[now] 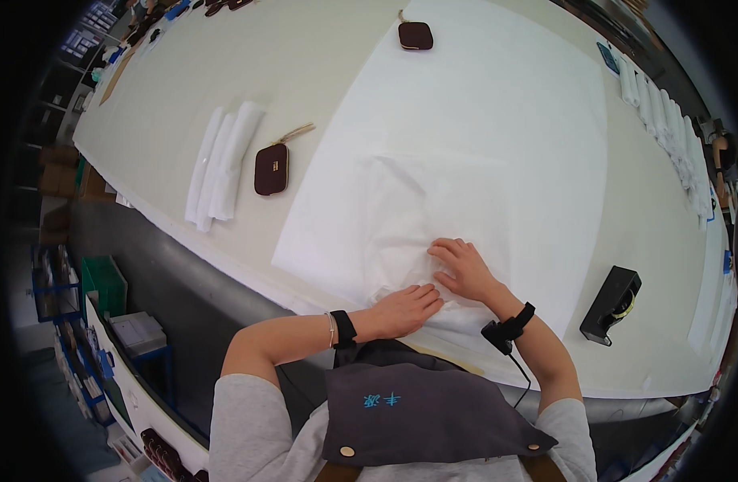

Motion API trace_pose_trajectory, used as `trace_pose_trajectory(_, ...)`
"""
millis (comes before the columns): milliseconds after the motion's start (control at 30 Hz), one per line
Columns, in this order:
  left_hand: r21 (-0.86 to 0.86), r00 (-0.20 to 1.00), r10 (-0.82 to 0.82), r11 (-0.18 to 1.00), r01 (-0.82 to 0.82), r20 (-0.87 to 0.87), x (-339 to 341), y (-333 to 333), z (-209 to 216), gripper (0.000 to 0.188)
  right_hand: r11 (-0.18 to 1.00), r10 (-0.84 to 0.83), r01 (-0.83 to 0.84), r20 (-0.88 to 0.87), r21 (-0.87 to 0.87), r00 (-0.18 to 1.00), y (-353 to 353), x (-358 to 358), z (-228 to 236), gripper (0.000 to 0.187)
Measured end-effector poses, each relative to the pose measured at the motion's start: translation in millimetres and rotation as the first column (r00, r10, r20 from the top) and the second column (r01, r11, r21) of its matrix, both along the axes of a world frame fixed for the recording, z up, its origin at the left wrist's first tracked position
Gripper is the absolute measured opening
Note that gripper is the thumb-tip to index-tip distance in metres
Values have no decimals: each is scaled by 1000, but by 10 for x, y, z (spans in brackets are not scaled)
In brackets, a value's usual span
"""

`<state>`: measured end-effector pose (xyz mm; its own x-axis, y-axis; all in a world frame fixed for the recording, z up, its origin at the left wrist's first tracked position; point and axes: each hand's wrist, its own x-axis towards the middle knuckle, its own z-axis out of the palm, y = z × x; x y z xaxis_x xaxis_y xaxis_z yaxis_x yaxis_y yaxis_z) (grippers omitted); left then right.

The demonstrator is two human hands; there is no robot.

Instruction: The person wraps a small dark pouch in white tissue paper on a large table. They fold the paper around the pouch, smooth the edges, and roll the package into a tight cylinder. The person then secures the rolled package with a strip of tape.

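A thin, translucent white sheet (457, 193) with creases lies on the larger white sheet (538, 104) covering part of the worktable. On its near edge, by the table's front, my left hand (403, 312) rests palm down, its fingers stretched out together. My right hand (464, 271) touches the same sheet just beyond and to the right, fingers spread and slightly bent. Under both hands the sheet is bunched, and what may lie beneath is hidden. Left of the hands is a small dark brown zip pouch (271, 170) with a tan tassel.
Several rolled white bundles (224, 165) lie at the left, beside the pouch. Another dark pouch (415, 36) is at the far side. A black tape dispenser (612, 304) stands to the right. More white rolls (666, 128) line the far right edge. A green crate (104, 285) sits below, left.
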<state>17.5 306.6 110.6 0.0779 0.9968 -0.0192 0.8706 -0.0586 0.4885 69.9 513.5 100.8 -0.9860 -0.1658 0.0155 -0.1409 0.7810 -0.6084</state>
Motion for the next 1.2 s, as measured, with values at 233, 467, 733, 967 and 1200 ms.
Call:
trace_pose_trajectory(233,-9,999,18,1000,-18,30,31,4,-109,48,832,330,-341,104,437,938,101,-1127,325,18)
trace_pose_trajectory(467,15,996,57,998,-58,64,69,-15,-144,45,269,109,-506,496,820,861,535,-2198,549,25)
trace_pose_trajectory(733,-7,999,29,1000,-29,14,59,24,-98,41,956,-97,141,-178,257,979,834,-2033,866,12)
trace_pose_trajectory(967,-173,965,184,973,-152,189,-14,62,-82,50,999,33,-30,112,-33,993,131,237,796,42)
trace_pose_trajectory(1200,-199,979,86,979,-48,183,-162,137,-103,51,923,-55,-1,134,386,989,-33,1089,321,61)
